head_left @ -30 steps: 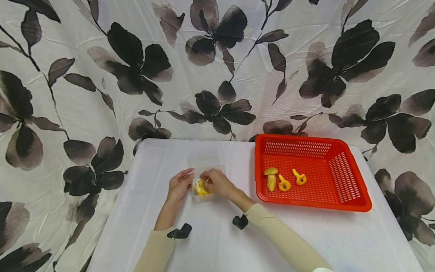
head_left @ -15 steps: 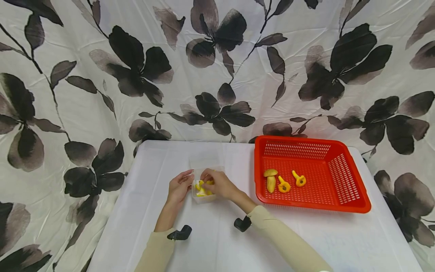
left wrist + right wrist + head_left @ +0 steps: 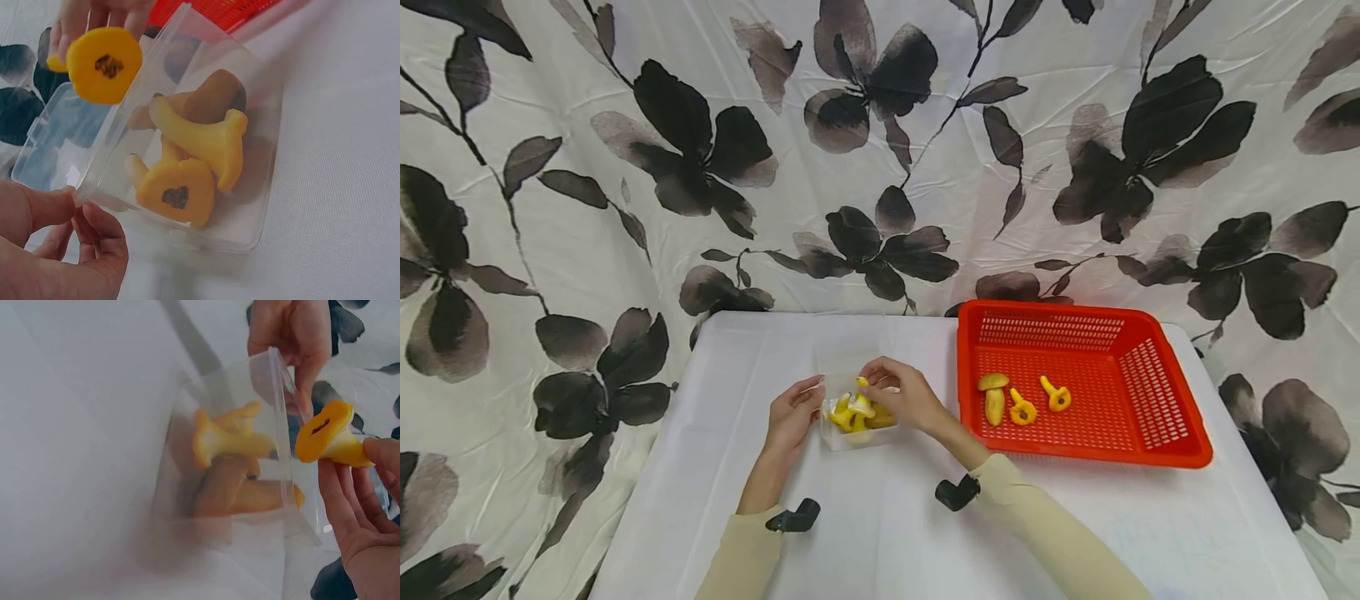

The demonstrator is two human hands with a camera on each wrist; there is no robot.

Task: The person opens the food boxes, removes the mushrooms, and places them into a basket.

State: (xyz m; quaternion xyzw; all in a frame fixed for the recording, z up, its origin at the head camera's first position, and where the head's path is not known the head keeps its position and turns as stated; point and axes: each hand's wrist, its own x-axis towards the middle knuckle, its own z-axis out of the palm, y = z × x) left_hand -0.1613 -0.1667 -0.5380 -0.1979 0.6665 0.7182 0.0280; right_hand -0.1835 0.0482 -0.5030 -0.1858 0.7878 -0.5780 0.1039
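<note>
A clear plastic box stands on the table with its lid folded back. My left hand pinches its left rim between thumb and fingers. My right hand holds a yellow toy mushroom by its stem, over the box opening; a dark patch marks the middle of its cap. Inside the box lie more mushrooms: a yellow trumpet-shaped one, another yellow one with a dark patch, and brownish ones, partly overlapping.
A red plastic basket stands to the right. It holds a brown-capped mushroom and two yellow mushrooms, one nearer and one farther right. White cloth covers the table; behind it hangs a floral curtain.
My right hand has come up out of the box and slightly right, lifting a yellow mushroom. The left hand has stayed on the box rim.
</note>
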